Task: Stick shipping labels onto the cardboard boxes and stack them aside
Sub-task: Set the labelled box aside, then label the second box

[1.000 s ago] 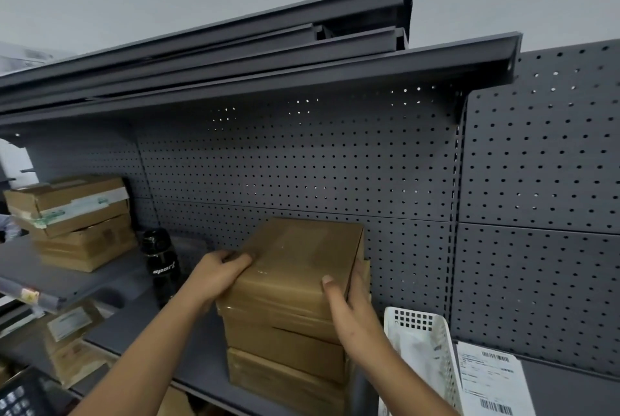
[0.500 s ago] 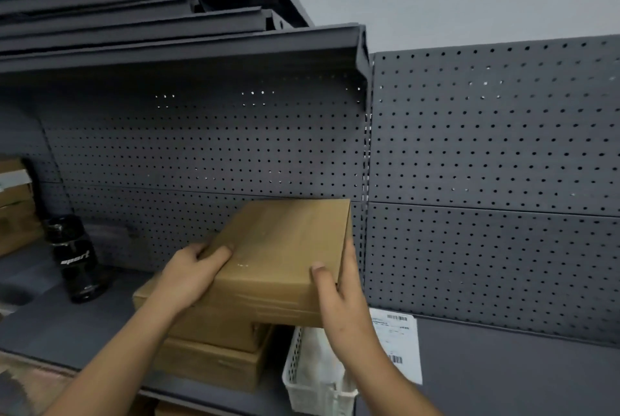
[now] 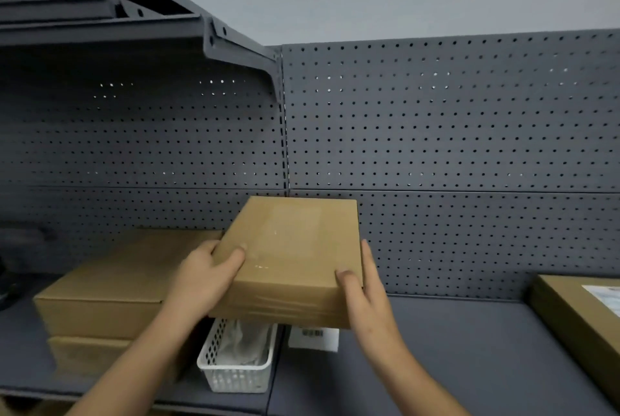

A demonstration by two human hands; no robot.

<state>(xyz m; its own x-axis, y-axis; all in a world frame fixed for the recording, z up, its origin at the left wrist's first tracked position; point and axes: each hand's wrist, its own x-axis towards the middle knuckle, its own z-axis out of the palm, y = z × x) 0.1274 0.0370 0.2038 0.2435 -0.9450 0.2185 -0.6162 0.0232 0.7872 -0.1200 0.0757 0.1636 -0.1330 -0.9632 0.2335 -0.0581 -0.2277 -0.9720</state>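
Fingers (image 3: 231, 259) of the left hand (image 3: 204, 276) clamped round the near left corner of the cardboard box (image 3: 295, 254), thumb on top. Right hand (image 3: 365, 301) gripping the near right corner, thumb on top, fingers laid along the side. Cardboard box held in the air, clear of the grey shelf (image 3: 436, 365), directly over a white perforated basket (image 3: 235, 372) and a loose shipping label (image 3: 313, 338), both partly hidden beneath it. Just left, a stack of two larger boxes (image 3: 114, 288) toward the shelf's left end, partly covered by the left forearm. At the shelf's right edge, a labelled box (image 3: 577, 315), cut off by the frame. Behind everything, grey pegboard (image 3: 436, 120); upper left, a dark overhead shelf (image 3: 100, 29) on a bracket.
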